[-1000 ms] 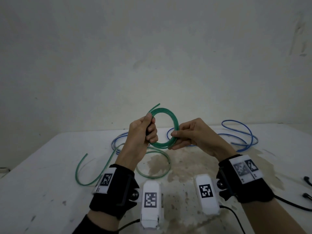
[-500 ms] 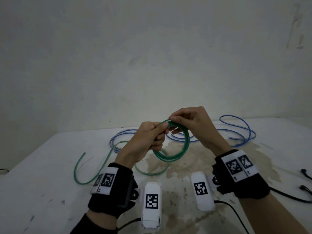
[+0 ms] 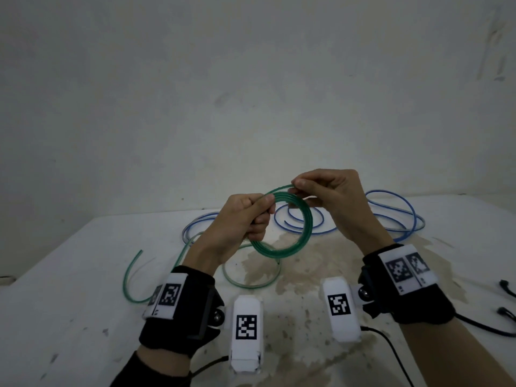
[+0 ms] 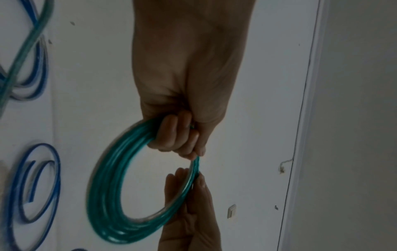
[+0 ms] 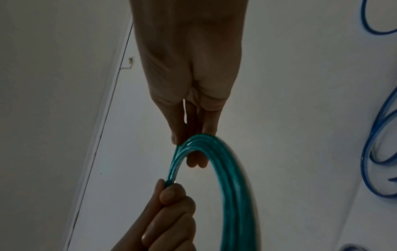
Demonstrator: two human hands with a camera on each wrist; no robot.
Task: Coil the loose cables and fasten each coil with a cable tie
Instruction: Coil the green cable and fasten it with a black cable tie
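Readable text: none in any view.
Left wristband [image 3: 178,305]: white patch with black-and-white square code markers; small marks beneath too tiny to read.
Right wristband [image 3: 407,270]: two such markers, blurred.
White blocks [image 3: 246,328] at the wrists: one square code marker each, no letters or numbers.

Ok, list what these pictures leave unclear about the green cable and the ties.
- Green coil: where it passes through the left hand is covered by curled fingers in every view.
- Its loose tail on the table: part hidden behind the left wrist, head view.
- Cable ties: none identifiable; the small dark items at the right edge are too small.
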